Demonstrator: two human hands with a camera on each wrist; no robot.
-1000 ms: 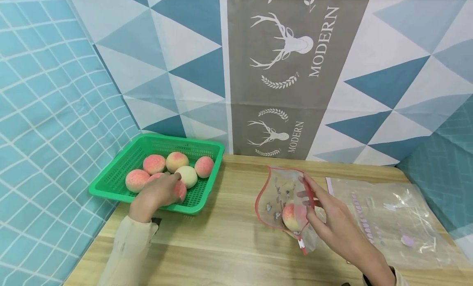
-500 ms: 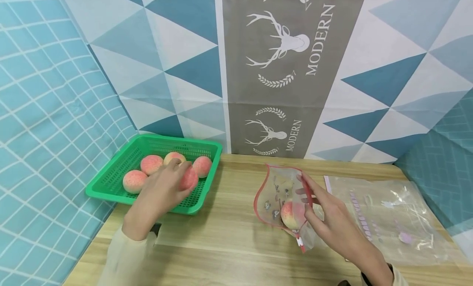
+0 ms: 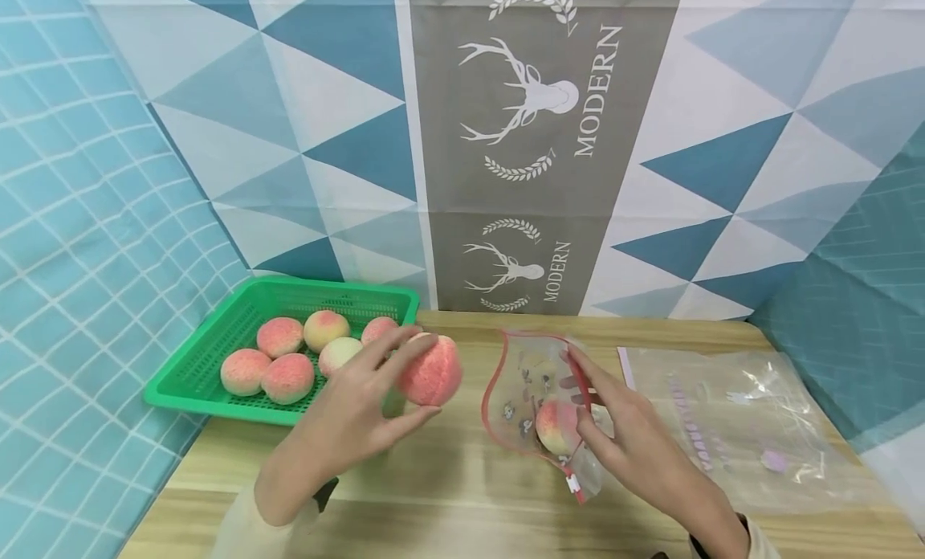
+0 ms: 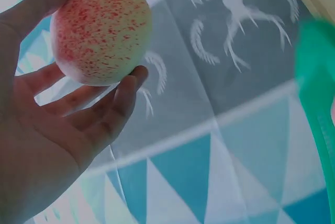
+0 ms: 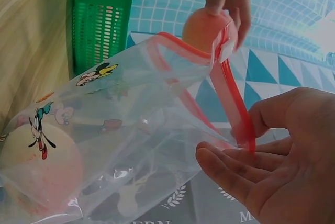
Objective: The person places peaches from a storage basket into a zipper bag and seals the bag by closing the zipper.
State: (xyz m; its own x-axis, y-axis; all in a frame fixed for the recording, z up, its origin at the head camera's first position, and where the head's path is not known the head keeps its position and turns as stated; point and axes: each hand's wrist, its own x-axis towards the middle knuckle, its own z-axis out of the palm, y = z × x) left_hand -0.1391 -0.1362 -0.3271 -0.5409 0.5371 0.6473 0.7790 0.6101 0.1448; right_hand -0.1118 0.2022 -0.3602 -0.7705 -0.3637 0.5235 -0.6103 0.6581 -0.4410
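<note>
A pink peach (image 3: pixel 432 372) is held between the thumb and fingers of my left hand (image 3: pixel 354 406), in the air between the basket and the bag. In the left wrist view the same peach (image 4: pixel 102 30) shows red speckles. My right hand (image 3: pixel 636 430) pinches the red-edged rim of a clear zip bag (image 3: pixel 516 382), whose mouth gapes. Inside the bag lies another peach (image 3: pixel 555 427). The right wrist view shows the thumb and fingers on the red rim (image 5: pixel 238 109), with a slider near the bag's corner.
A green basket (image 3: pixel 209 410) at the left holds several peaches (image 3: pixel 288 378). Flat on the wooden table (image 3: pixel 433 495) at the right lies another clear bag (image 3: pixel 751 430). A patterned cloth (image 3: pixel 361 141) hangs behind.
My left hand has lifted a peach out of the green basket and carried it right, toward the bag. The right hand keeps its hold on the rim.
</note>
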